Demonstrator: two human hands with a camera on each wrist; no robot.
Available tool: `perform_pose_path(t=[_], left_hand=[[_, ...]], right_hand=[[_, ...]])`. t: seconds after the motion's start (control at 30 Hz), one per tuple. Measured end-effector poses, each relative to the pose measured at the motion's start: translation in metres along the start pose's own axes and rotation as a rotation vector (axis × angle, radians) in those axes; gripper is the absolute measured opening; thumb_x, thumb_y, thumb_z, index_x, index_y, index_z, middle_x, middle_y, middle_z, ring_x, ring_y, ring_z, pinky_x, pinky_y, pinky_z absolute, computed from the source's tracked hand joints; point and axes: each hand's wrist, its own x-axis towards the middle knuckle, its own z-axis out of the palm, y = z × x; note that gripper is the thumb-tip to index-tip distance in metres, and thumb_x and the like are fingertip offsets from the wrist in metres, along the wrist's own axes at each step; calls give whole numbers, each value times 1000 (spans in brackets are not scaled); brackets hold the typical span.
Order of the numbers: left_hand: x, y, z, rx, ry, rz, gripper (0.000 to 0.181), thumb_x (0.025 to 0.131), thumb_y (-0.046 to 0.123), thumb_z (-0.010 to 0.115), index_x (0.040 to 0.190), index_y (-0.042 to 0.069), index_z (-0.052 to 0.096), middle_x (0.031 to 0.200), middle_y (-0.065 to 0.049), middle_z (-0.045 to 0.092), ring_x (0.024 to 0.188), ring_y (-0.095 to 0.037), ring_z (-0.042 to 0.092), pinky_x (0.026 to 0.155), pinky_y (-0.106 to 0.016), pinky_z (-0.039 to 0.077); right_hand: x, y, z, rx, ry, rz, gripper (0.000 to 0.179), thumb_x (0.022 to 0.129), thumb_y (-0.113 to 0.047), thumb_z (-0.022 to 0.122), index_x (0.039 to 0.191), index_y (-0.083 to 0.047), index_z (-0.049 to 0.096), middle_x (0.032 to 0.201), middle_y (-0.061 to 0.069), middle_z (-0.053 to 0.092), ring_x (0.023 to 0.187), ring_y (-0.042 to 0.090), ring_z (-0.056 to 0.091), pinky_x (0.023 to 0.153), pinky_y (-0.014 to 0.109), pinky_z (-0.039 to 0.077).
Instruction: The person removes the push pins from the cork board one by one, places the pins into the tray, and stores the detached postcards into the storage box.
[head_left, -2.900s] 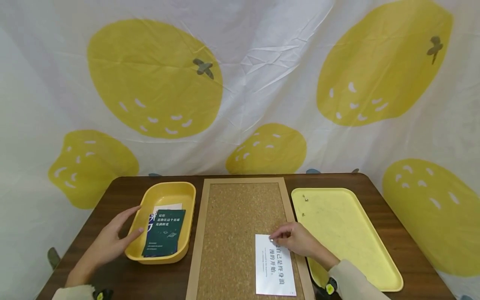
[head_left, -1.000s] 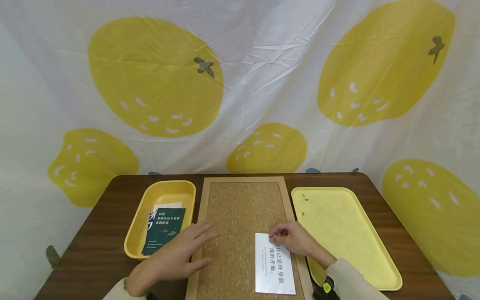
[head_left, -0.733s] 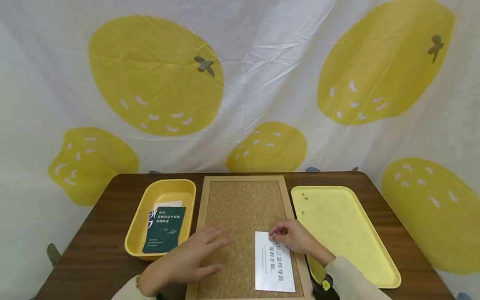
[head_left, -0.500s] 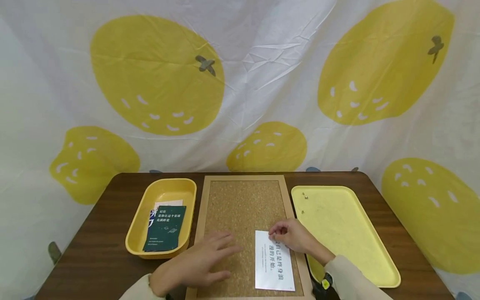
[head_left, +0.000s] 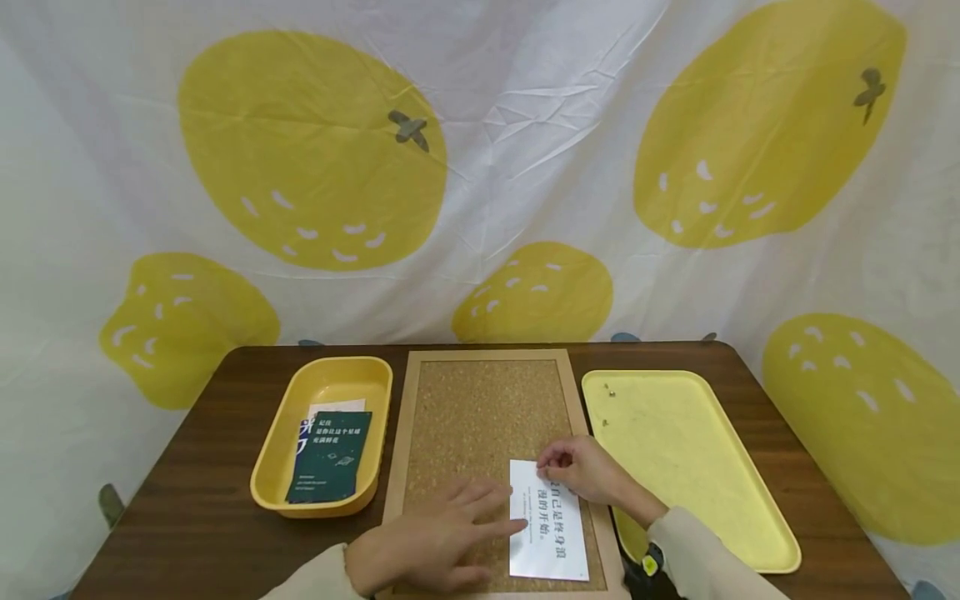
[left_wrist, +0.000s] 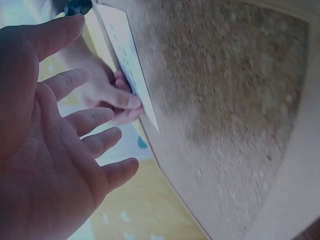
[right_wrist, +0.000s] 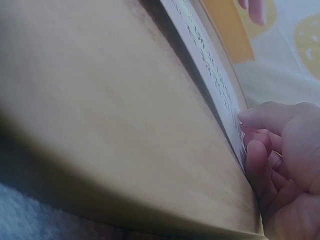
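A white card [head_left: 549, 533] with printed characters lies on the lower right of the framed corkboard [head_left: 480, 417]. My right hand [head_left: 588, 473] is at the card's far edge, thumb and index finger pinched together. Its fingertips cover the small silver push pin seen there earlier. In the right wrist view the fingertips [right_wrist: 250, 120] are right at the card's surface. My left hand [head_left: 442, 533] hovers over the board's lower left with fingers spread, one fingertip overlapping the card's left edge. The left wrist view shows its palm with nothing held.
Left of the board stands a yellow tub [head_left: 268, 450] with a dark green card [head_left: 330, 458] on other cards. On the right, a pale yellow tray [head_left: 690, 475] carries a few small metal pins [head_left: 611, 393] near its far left corner. A lemon-print curtain [head_left: 480, 167] hangs behind the table.
My left hand has moved right, from beside the yellow tub across the board to the card's left edge. The right hand stays at the card's far edge, its fingertips now covering the pin.
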Motion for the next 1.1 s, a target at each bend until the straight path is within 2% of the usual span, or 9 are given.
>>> perform_pose_path(t=[0.1, 0.3, 0.67, 0.9, 1.1], left_hand=[[6, 3, 3, 10, -40, 3, 62, 90, 49, 46, 144, 35, 19, 151, -3, 17, 137, -21, 13, 107, -47, 22], [16, 6, 5, -34, -134, -5, 61, 91, 52, 41, 144, 39, 13, 152, 1, 13, 138, -19, 13, 108, -47, 21], [28, 11, 14, 41, -202, 0, 63, 89, 55, 41, 143, 42, 10, 152, 2, 11, 138, -20, 13, 107, -44, 23], [31, 9, 15, -22, -261, -14, 57, 90, 53, 41, 140, 46, 16, 151, 6, 13, 137, -16, 14, 108, -43, 23], [34, 10, 13, -72, -307, -63, 54, 89, 53, 44, 138, 48, 21, 150, 11, 15, 137, -14, 15, 108, -43, 23]], right_hand=[[0, 0, 0, 0, -1, 1, 4, 85, -20, 64, 85, -18, 68, 70, -10, 56, 60, 7, 51, 47, 21, 43], [0, 1, 0, -13, 5, -17, 4, 84, -17, 64, 81, -20, 66, 68, -10, 55, 59, 6, 50, 47, 20, 42], [0, 2, 0, -6, -3, -44, 6, 84, -13, 64, 80, -17, 65, 67, -9, 54, 58, 6, 49, 46, 20, 42], [0, 5, 1, -5, 0, -58, 7, 82, -12, 65, 79, -18, 64, 67, -10, 55, 59, 5, 49, 49, 20, 42], [1, 4, 2, -9, 2, -65, 10, 82, -10, 65, 78, -19, 63, 67, -10, 54, 60, 5, 49, 51, 20, 43]])
